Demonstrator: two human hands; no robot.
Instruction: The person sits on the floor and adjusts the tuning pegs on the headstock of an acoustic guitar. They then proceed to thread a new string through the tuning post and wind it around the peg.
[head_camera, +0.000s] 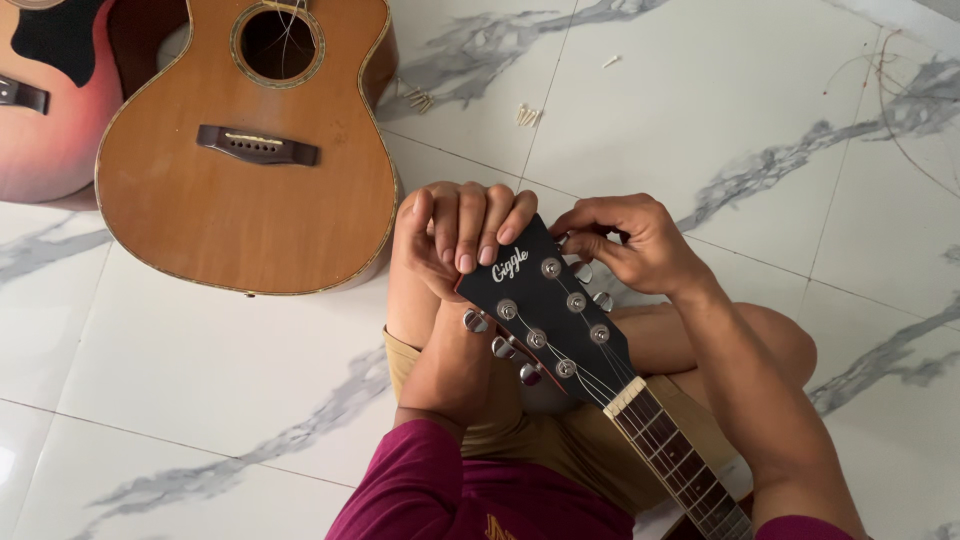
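Maroon sleeves (440, 495) frame the bottom edge, and from between them a dark fretboard (680, 455) rises to a black guitar headstock (550, 300) resting over the person's lap. Left hand (455, 235) curls over the headstock's top corner, fingers (470, 225) bent shut around its edge, nails facing up. Right hand (630, 240) sits just beside the headstock's far side, fingertips (585, 240) pinched closed on the uppermost chrome tuning peg (578, 268), which is mostly hidden by them. Beyond the left fingers lies a brown acoustic guitar body (250, 150) on the marbled white floor (200, 380). Small pale bridge pins (527, 114) lie scattered well beyond both hands.
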